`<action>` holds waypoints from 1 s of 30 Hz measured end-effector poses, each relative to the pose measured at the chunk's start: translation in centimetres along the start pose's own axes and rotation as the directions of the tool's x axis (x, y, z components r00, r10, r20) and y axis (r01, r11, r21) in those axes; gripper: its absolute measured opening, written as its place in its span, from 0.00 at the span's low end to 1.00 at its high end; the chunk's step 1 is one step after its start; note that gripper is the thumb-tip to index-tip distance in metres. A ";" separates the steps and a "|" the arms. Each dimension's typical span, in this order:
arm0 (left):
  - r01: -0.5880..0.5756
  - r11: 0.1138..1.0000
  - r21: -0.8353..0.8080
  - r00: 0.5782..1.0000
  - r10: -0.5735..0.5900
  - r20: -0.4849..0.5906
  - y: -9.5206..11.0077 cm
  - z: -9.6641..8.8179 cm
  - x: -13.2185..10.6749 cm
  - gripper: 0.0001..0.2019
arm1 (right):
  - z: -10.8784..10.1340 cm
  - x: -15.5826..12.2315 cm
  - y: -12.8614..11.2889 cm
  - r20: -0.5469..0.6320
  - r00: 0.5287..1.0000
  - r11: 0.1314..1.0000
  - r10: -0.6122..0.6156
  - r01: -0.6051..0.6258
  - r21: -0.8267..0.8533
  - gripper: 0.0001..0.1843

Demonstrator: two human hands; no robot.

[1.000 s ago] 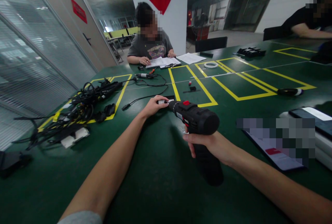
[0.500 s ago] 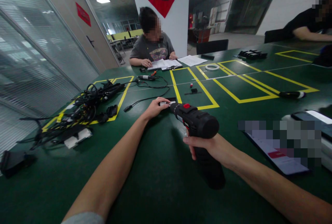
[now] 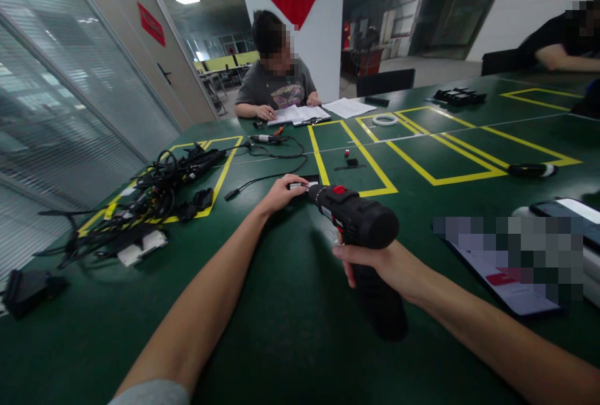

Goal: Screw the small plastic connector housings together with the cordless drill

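A black cordless drill (image 3: 359,214) with a red switch on top is gripped by my right hand (image 3: 370,258), its fingers wrapped round the handle. The chuck points away from me, toward my left hand (image 3: 284,194). That hand is closed on a small black and white part (image 3: 308,180) lying on the green table (image 3: 281,330). The drill's tip meets or nearly meets this part; the exact contact is too small to make out. My left fingers cover much of the part.
Tangled black cables (image 3: 173,180) lie at the left. Ahead are a thin cable with a connector (image 3: 232,194), a small black piece (image 3: 352,162) and a white ring (image 3: 384,120). A phone (image 3: 520,292) lies right. A person (image 3: 276,86) sits opposite with papers (image 3: 349,107).
Both hands, the drill and the small part hold nearly the same position. The view has shifted very slightly.
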State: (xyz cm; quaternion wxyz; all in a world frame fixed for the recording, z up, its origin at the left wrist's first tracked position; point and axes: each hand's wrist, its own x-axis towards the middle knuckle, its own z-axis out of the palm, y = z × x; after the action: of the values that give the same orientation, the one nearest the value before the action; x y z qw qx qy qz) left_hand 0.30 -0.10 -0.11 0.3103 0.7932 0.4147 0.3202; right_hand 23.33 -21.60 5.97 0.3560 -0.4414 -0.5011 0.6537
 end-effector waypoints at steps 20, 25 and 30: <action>0.017 1.000 0.002 1.000 -0.017 -0.001 0.6 0.0 -0.1 0.15 | 0.2 -0.2 -0.6 -0.007 1.000 1.000 0.023 -0.023 0.020 0.14; 0.022 1.000 -0.006 1.000 -0.022 -0.009 0.6 0.0 -0.1 0.15 | 0.1 -0.2 -0.4 -0.011 0.999 0.999 0.033 -0.033 0.029 0.15; 0.031 0.999 -0.009 0.999 -0.031 -0.014 0.8 0.0 -0.2 0.15 | 0.0 -0.2 -0.3 -0.012 0.999 0.999 0.033 -0.033 0.024 0.14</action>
State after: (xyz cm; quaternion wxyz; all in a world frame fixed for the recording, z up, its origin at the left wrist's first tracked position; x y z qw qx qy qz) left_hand 0.61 -0.67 0.45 0.3159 0.7829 0.4278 0.3228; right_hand 23.38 -21.75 6.37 0.3536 -0.4493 -0.4836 0.6628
